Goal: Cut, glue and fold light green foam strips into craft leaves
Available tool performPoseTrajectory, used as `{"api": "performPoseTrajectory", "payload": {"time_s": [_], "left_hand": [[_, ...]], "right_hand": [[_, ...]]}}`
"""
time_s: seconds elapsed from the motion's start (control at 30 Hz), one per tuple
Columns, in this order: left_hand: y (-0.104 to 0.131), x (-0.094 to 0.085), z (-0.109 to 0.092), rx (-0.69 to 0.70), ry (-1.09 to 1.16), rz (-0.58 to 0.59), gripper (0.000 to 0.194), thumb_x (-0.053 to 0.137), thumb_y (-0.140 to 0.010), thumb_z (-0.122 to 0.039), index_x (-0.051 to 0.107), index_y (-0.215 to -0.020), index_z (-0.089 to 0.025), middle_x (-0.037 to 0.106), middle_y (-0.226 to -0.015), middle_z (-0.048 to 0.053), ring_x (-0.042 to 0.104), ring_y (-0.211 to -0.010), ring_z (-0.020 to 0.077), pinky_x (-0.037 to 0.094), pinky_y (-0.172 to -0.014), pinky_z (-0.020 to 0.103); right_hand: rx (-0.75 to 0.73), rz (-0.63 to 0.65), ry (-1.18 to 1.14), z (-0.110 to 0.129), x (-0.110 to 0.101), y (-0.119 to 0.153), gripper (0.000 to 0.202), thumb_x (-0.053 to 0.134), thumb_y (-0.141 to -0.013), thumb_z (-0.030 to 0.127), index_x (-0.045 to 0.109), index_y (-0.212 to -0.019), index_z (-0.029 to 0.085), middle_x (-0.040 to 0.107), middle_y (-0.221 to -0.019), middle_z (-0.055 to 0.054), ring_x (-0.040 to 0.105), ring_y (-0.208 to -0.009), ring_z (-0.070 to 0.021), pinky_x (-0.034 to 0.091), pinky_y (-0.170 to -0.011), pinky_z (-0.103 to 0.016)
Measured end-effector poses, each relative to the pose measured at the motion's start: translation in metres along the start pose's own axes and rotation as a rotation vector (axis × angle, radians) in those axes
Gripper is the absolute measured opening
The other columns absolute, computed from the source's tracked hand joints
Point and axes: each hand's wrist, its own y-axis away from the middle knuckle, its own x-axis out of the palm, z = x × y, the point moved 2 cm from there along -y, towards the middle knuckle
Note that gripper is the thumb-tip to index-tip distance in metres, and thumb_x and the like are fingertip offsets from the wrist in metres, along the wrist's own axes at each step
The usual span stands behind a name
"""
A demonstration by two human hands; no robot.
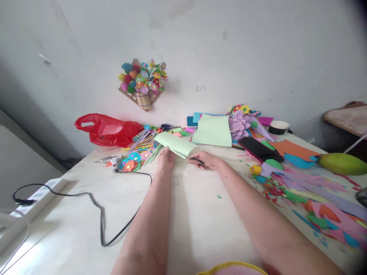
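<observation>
My left hand (167,157) is closed on the near edge of a pale green paper sheet (176,143), held just above the table. In my right hand (208,160) is a pair of dark-handled scissors (197,161). Their blades lie along the lower edge of the sheet, close to its right end. Under and left of the sheet, thin green strips (154,156) fan out on the table. Behind my right hand a larger pale green sheet (212,130) rests on a stack of coloured sheets.
A glue gun (115,163) with a black cord (101,217) lies left, near foam flowers (130,165). A red plastic bag (109,130) sits behind. At right are a phone (260,149), colourful scraps (323,214) and a power strip (43,198) at far left.
</observation>
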Motion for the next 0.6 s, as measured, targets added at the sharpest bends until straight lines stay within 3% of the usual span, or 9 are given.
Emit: {"api": "performPoseTrajectory", "payload": {"time_s": [0.3, 0.6], "left_hand": [[-0.0006, -0.0010, 0.0035, 0.005, -0.028, 0.054, 0.004, 0.055, -0.072, -0.011, 0.058, -0.069, -0.012, 0.062, -0.059, 0.002, 0.060, -0.057, 0.0128, 0.050, -0.062, 0.027], [-0.0032, -0.0039, 0.0057, 0.022, 0.005, 0.067, 0.003, 0.056, -0.071, -0.010, 0.057, -0.070, -0.013, 0.063, -0.062, 0.002, 0.061, -0.059, 0.0129, 0.049, -0.067, 0.030]], "right_hand": [[-0.010, -0.011, 0.009, -0.0065, -0.0005, -0.0070, 0.030, 0.063, -0.064, 0.042, 0.051, -0.066, 0.014, 0.049, -0.044, 0.006, 0.037, -0.030, -0.0021, 0.021, -0.031, -0.014], [0.007, -0.024, -0.009, -0.0003, 0.0033, -0.0048, 0.030, 0.066, -0.062, 0.038, 0.048, -0.061, 0.014, 0.048, -0.042, 0.007, 0.036, -0.030, -0.0017, 0.020, -0.031, -0.015]]}}
